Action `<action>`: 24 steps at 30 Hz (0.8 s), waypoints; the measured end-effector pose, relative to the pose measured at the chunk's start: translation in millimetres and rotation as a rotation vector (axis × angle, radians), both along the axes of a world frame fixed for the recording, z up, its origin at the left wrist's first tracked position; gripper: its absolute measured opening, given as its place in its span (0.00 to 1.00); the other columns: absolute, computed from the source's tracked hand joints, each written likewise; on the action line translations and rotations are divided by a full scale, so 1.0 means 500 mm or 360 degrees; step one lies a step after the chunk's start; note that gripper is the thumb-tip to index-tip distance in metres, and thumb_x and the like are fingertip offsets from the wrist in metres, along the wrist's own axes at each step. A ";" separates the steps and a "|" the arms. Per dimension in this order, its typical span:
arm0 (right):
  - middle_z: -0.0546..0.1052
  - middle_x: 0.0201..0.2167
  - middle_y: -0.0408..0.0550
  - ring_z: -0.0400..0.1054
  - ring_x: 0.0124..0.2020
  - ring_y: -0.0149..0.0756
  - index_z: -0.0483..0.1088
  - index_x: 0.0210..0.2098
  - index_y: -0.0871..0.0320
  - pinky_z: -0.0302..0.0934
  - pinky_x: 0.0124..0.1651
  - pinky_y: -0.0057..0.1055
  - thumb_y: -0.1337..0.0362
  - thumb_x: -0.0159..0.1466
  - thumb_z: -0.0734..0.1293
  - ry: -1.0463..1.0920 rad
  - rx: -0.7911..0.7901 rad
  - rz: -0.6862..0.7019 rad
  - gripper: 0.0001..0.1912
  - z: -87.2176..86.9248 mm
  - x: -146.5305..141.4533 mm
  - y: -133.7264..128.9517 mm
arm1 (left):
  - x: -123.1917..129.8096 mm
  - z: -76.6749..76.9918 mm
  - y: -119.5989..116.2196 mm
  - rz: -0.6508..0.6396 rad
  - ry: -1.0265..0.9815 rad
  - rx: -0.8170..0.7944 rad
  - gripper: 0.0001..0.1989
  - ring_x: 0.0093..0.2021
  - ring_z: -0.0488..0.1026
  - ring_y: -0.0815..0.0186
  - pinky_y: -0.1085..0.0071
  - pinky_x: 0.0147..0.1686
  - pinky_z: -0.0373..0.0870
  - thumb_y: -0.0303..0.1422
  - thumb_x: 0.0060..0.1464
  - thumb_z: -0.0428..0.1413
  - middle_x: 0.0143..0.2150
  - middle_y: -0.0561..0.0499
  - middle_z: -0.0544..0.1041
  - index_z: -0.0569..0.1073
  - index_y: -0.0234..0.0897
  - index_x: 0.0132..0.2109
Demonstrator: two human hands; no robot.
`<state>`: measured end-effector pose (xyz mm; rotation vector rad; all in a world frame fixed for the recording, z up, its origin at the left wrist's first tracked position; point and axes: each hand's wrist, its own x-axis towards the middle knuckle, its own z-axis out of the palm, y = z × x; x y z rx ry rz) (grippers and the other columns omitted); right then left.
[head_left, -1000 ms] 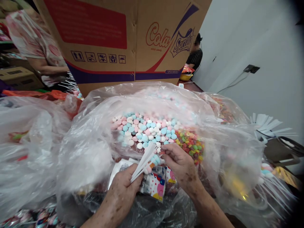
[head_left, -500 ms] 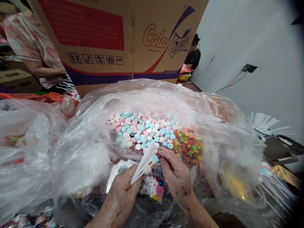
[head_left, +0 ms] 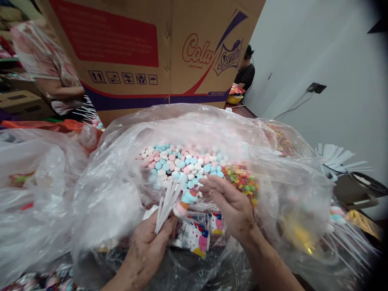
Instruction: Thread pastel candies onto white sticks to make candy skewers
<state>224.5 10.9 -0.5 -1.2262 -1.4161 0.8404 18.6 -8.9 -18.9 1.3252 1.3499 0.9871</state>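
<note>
My left hand (head_left: pixel 148 240) is closed around a bundle of thin white sticks (head_left: pixel 169 202) that fan out upward. Beside them, above the same hand, is a skewer of candies (head_left: pixel 184 201) in blue, orange and pink; its stick is hidden by the fingers. My right hand (head_left: pixel 232 204) has its fingers stretched out just right of the skewer, with nothing visible in them. Behind both hands, a pile of round pink, blue and white candies (head_left: pixel 182 165) lies in a clear plastic bag (head_left: pixel 121 149). Small colourful ring candies (head_left: pixel 242 182) adjoin it on the right.
Printed packets (head_left: pixel 194 236) lie under my hands. A large cardboard box (head_left: pixel 130 44) stands behind the bag. To the right are flat white strips (head_left: pixel 336 155), a dark container (head_left: pixel 357 192) and finished-looking candy sticks (head_left: pixel 348 238). One person's arm (head_left: pixel 65 91) shows at left; another person (head_left: pixel 245 74) is behind.
My right hand has moved slightly right and its fingers have straightened away from the skewer. My left hand has shifted left, and the sticks have spread apart from the candies.
</note>
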 end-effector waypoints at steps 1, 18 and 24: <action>0.80 0.44 0.47 0.76 0.41 0.37 0.72 0.51 0.53 0.70 0.44 0.34 0.62 0.66 0.62 -0.0076 -0.0008 -0.0067 0.15 0.001 0.010 0.013 | -0.003 -0.002 0.002 0.0004 -0.0039 -0.0022 0.16 0.17 0.57 0.69 0.74 0.17 0.52 0.41 0.53 0.56 0.16 0.59 0.62 0.68 0.39 0.22; 0.77 0.35 0.48 0.69 0.36 0.38 0.71 0.37 0.56 0.57 0.38 0.30 0.70 0.63 0.60 -0.1566 -0.0052 -0.0183 0.09 -0.043 0.013 0.093 | -0.022 -0.001 0.005 0.0153 -0.0274 -0.0150 0.17 0.13 0.57 0.75 0.77 0.15 0.49 0.41 0.49 0.60 0.14 0.58 0.66 0.70 0.35 0.21; 0.75 0.35 0.47 0.68 0.37 0.37 0.70 0.37 0.55 0.59 0.40 0.29 0.72 0.62 0.60 -0.1594 0.0107 0.0018 0.10 -0.047 0.032 0.067 | -0.019 0.000 0.004 0.0081 -0.0256 -0.0180 0.17 0.13 0.57 0.74 0.77 0.15 0.49 0.41 0.49 0.60 0.15 0.58 0.65 0.69 0.35 0.20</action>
